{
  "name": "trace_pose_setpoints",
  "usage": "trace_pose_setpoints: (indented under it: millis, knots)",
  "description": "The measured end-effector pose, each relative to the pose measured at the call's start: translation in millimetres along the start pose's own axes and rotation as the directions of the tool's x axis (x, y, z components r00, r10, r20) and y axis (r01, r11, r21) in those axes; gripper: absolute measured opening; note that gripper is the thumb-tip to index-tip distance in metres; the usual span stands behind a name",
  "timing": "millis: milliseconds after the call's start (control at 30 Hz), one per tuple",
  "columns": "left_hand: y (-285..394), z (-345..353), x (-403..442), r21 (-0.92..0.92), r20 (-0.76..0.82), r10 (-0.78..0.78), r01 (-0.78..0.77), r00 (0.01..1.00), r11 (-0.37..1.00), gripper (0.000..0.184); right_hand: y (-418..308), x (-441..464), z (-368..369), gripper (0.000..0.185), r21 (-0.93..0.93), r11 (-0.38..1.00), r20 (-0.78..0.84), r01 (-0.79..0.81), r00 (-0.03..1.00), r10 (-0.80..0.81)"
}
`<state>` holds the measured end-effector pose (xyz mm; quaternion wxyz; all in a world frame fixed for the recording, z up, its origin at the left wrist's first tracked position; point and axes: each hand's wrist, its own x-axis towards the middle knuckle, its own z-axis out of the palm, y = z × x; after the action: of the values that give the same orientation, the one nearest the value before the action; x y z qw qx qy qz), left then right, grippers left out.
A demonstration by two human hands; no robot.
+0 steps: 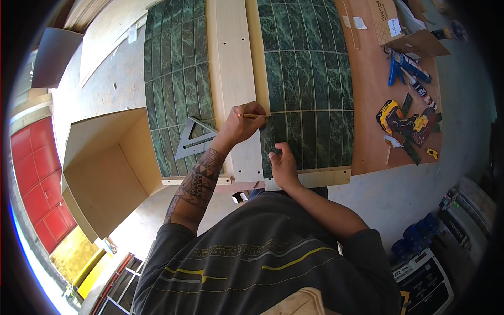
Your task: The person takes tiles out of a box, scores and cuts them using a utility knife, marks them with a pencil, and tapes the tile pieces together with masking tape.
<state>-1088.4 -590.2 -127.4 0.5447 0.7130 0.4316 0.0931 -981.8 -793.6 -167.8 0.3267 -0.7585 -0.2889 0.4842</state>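
Note:
My left hand (pixel 244 124) is closed around a pencil (pixel 249 115), its tip pointing right at the edge of a green marbled tile strip (pixel 267 139). That strip lies along the left edge of the right-hand tiled panel (pixel 310 79), next to a pale wooden board (pixel 233 73). My right hand (pixel 284 167) holds the strip near its lower end, thumb and forefinger on it; the other fingers are partly hidden. Left of my left wrist, a grey triangular speed square (pixel 195 137) rests on the left tiled panel (pixel 176 63).
On the brown sheet (pixel 362 105) to the right lie a yellow-and-black cordless drill (pixel 391 116), a blue caulking gun (pixel 412 68) and a small yellow tape measure (pixel 432 153). A cardboard box (pixel 386 21) stands at the far right. An open wooden cabinet (pixel 107 168) is on the left.

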Motion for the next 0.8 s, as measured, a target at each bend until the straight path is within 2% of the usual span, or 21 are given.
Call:
trace_pose_setpoints:
  millis: [33, 100, 167, 200, 267, 300, 333, 367, 467, 500, 533, 600, 633, 667, 733, 767, 800]
  knots:
    - [1, 0, 0, 0.004, -0.002, -0.017, 0.017, 1.0, 1.0, 0.017, 2, 0, 0, 0.033, -0.012, 0.999, -0.02, 0.039, 0.999, -0.04]
    - [-6, 4, -1, 0.006, -0.004, -0.033, 0.033, 0.999, 0.999, 0.018, 0, -2, 0, 0.033, 0.006, 1.0, -0.022, 0.021, 1.0, -0.02]
    - [-18, 7, 0, -0.169, -0.085, -0.072, 0.056, 0.994, 0.984, 0.019, -1, -1, 0, 0.033, 0.025, 1.0, -0.021, 0.01, 1.0, -0.01]
    - [-19, 5, -2, -0.167, -0.087, -0.069, 0.053, 0.994, 0.984, 0.019, -1, -1, 0, 0.033, 0.028, 1.0, -0.031, 0.013, 0.999, -0.012]
    - [-16, 3, -13, -0.412, -0.21, -0.122, 0.025, 0.97, 0.911, 0.02, 3, -2, 1, 0.032, 0.031, 0.999, -0.043, 0.016, 0.999, -0.015]
    - [-12, 2, -19, -0.412, -0.211, -0.119, 0.022, 0.97, 0.911, 0.02, 7, -2, 1, 0.033, 0.078, 0.997, -0.03, -0.007, 0.999, 0.01]
    - [-8, 1, -26, -0.43, -0.293, -0.115, -0.023, 0.949, 0.902, 0.023, 10, -2, 0, 0.033, 0.123, 0.992, -0.017, -0.029, 0.999, 0.031]
    - [-5, 1, -33, -0.444, -0.372, -0.112, -0.07, 0.921, 0.893, 0.027, 5, -3, -5, 0.033, 0.122, 0.992, -0.021, -0.023, 0.999, 0.025]
    - [-6, 7, -52, -0.415, -0.429, -0.1, -0.097, 0.898, 0.905, 0.036, -14, -8, -29, 0.028, 0.112, 0.993, -0.014, 0.023, 1.0, -0.022]
    - [-5, 7, -57, -0.341, -0.416, -0.064, -0.09, 0.907, 0.936, 0.041, -22, -9, -40, 0.028, 0.07, 0.994, -0.009, 0.084, 0.996, -0.084]
    - [-5, 7, -59, -0.343, -0.424, -0.06, -0.099, 0.903, 0.934, 0.041, -30, -11, -52, 0.028, 0.028, 0.989, 0.0, 0.146, 0.989, -0.146]
    - [7, 6, -65, -0.484, -0.178, -0.142, 0.039, 0.974, 0.874, 0.041, -43, -17, -74, 0.027, -0.016, 0.986, 0.017, 0.164, 0.986, -0.164]
    - [17, 7, -68, -0.613, -0.067, -0.156, 0.083, 0.985, 0.786, 0.038, -50, -21, -85, 0.027, -0.058, 0.975, 0.013, 0.214, 0.977, -0.213]
    - [21, 11, -72, -0.62, -0.078, -0.157, 0.076, 0.984, 0.781, 0.038, -58, -26, -97, 0.027, -0.101, 0.96, 0.012, 0.262, 0.965, -0.262]
    - [31, 18, -77, -0.737, 0.062, -0.144, 0.143, 0.988, 0.66, 0.034, -74, -32, -122, 0.028, -0.156, 0.949, 0.035, 0.273, 0.962, -0.271]
    - [39, 22, -80, -0.753, 0.061, -0.146, 0.142, 0.987, 0.642, 0.026, -75, -33, -135, 0.028, -0.219, 0.918, 0.062, 0.33, 0.944, -0.324]
    - [44, 27, -83, -0.759, 0.047, -0.139, 0.125, 0.989, 0.639, 0.026, -83, -34, -148, 0.029, -0.28, 0.878, 0.093, 0.389, 0.921, -0.379]
